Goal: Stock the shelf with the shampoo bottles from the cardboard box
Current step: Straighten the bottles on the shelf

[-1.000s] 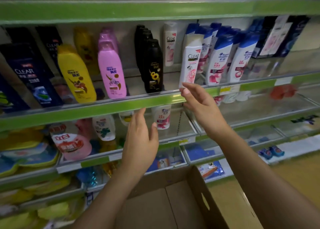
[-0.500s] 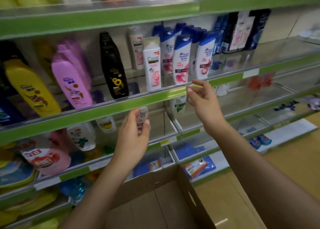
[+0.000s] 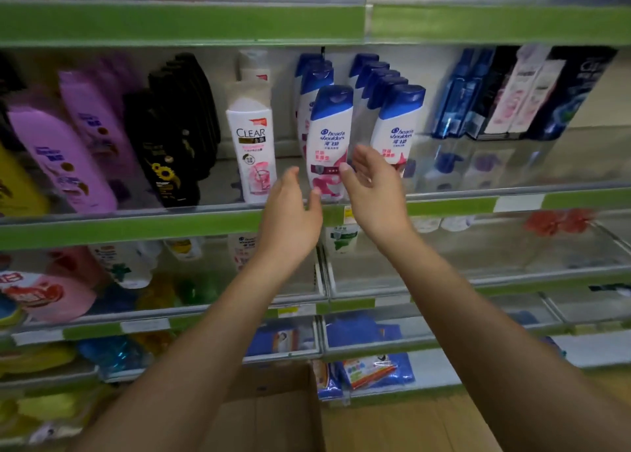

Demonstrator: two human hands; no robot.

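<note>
Down low, closest to me, is the brown cardboard box (image 3: pixel 273 414). I can see its bare floor and one wall, and no bottle in the part that shows. The rest is hidden under my arms.

Next come my two hands, both up at the shelf with the green front strip (image 3: pixel 136 228). My left hand (image 3: pixel 290 219) is open, fingers (image 3: pixel 290 181) loosely spread, holding nothing. My right hand (image 3: pixel 372 192) is open too, palm turned in, its fingers (image 3: pixel 363 158) spread and empty.

Between my hands stands the white shampoo bottle with the blue cap and pink flower print (image 3: pixel 329 140), upright at the front edge of the shelf. My hands are just beside it, one on each side. I can't tell if a fingertip touches it.

Behind it is a row of the same bottles, and one more white bottle with a blue cap (image 3: pixel 397 123) stands to the right.

I think I am fixing this front bottle so it stands straight. Next I should nudge it gently into line, label facing out, and not knock its neighbours. Then I should check the box for more.
</note>
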